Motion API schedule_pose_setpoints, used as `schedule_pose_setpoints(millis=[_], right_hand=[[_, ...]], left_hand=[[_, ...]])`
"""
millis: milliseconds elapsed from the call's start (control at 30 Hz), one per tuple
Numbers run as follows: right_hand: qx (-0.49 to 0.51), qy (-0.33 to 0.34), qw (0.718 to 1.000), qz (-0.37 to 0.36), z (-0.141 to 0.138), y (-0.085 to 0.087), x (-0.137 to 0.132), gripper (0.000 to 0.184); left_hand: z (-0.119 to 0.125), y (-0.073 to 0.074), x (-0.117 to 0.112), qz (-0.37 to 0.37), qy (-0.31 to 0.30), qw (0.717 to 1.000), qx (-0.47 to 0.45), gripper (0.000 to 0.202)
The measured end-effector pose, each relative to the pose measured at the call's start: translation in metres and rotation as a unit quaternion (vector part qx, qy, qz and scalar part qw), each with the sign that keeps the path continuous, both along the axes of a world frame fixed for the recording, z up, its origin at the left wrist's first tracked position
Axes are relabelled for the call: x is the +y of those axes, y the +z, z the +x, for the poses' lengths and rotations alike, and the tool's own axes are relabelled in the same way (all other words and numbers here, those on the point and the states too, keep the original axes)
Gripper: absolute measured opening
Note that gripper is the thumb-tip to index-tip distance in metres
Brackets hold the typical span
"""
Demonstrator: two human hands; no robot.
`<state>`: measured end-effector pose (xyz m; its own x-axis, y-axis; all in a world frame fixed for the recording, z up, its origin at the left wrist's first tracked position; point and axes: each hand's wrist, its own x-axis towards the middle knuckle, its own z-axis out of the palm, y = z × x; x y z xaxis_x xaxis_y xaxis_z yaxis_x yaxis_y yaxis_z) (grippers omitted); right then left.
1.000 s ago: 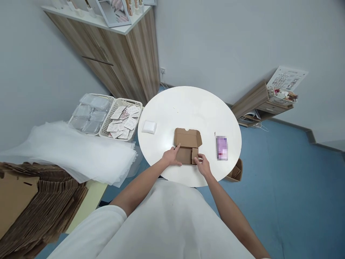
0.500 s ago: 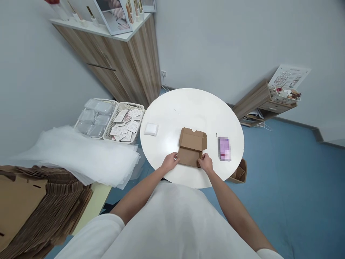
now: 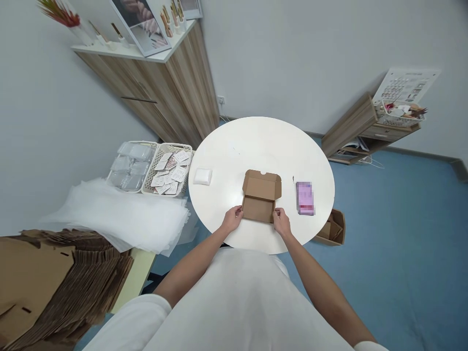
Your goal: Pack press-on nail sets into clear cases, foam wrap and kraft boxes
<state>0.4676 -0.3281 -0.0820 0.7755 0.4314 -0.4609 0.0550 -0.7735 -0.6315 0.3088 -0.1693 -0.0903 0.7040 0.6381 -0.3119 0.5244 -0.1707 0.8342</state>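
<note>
A brown cardboard box (image 3: 259, 208) lies on the round white table (image 3: 270, 141) with its lid raised at the far side; its inside looks bare. At the box's near left corner, my left hand (image 3: 232, 218) has its fingers closed on the side wall. My right hand (image 3: 281, 222) pinches the near right corner in the same way. To the right of the box rests a pink-purple packet (image 3: 305, 198), blurred by pixelation. Farther left on the table sits a small white packet (image 3: 202, 176).
Left of the table are a basket of cards (image 3: 168, 171), a basket of clear plastic packs (image 3: 130, 166), white translucent sheets (image 3: 120, 212) and stacked flat cardboard (image 3: 73, 287). An open carton (image 3: 338, 229) stands on the floor at right. A wooden cabinet (image 3: 175, 87) rises behind.
Both hands keep their hold on the box's near corners, and the box stays in place. The view has shifted slightly.
</note>
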Motion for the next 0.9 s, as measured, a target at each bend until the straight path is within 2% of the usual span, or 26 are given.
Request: schedule_pose_setpoints(millis=[200, 500, 633, 700, 767, 900], right_hand=[[0.004, 0.004, 0.999, 0.035, 0.011, -0.005, -0.001, 0.033], [0.012, 0.005, 0.999, 0.049, 0.013, -0.001, -0.002, 0.036], [-0.086, -0.028, 0.991, 0.094, 0.005, 0.008, -0.006, 0.042], [-0.171, -0.037, 0.976, 0.126, -0.006, 0.017, -0.002, 0.043], [-0.207, -0.010, 0.965, 0.162, -0.021, 0.027, 0.011, 0.039], [-0.123, 0.127, 0.962, 0.207, -0.058, 0.045, 0.071, 0.030]], left_hand=[[0.008, -0.004, -0.004, -0.004, 0.012, 1.000, -0.015, 0.031], [0.011, 0.002, -0.007, -0.016, 0.054, 0.998, 0.012, 0.034], [0.003, 0.004, -0.001, -0.033, 0.068, 0.997, 0.010, 0.036], [-0.008, 0.005, 0.008, -0.041, 0.072, 0.997, 0.007, 0.038], [-0.022, 0.007, 0.025, -0.031, 0.075, 0.997, 0.000, 0.039], [-0.053, 0.012, 0.077, 0.074, 0.104, 0.992, -0.004, 0.038]])
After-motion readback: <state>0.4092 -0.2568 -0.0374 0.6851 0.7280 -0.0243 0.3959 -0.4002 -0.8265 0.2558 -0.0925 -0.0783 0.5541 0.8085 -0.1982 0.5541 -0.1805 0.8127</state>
